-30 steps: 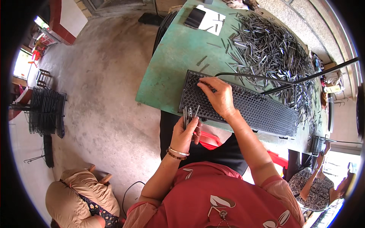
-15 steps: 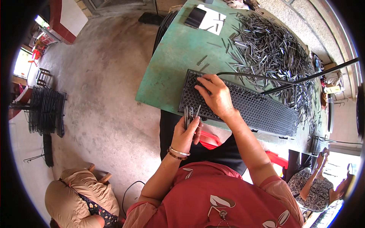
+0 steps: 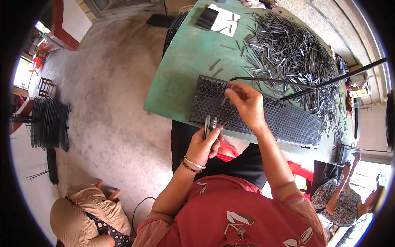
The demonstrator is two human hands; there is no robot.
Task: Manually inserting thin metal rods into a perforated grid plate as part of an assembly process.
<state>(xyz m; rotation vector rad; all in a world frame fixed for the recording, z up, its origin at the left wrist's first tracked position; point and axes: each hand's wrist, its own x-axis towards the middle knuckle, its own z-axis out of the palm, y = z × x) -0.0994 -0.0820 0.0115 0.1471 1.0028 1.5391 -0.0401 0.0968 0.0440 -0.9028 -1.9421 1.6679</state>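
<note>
In my left hand (image 3: 204,147), below the near edge of a black perforated tray (image 3: 271,119), is a small bundle of thin dark metal strips (image 3: 209,123), gripped upright. My right hand (image 3: 249,106) pinches a single thin strip (image 3: 224,100) over the left part of the tray. The tray is long, full of small round holes, and lies aslant on a green table (image 3: 177,82). Many holes at its far left look filled with dark pieces, too small to make out one by one.
A large heap of loose strips (image 3: 288,49) covers the table's far right. A black rod frame (image 3: 271,80) passes over the tray. At the far left of the table lie a phone (image 3: 207,19) and white paper (image 3: 225,24). Other people sit at lower left and right.
My right hand has lifted off the tray's far-left holes and shifted right, now showing a strip between its fingers. My left hand stays near the tray's edge with its bundle.
</note>
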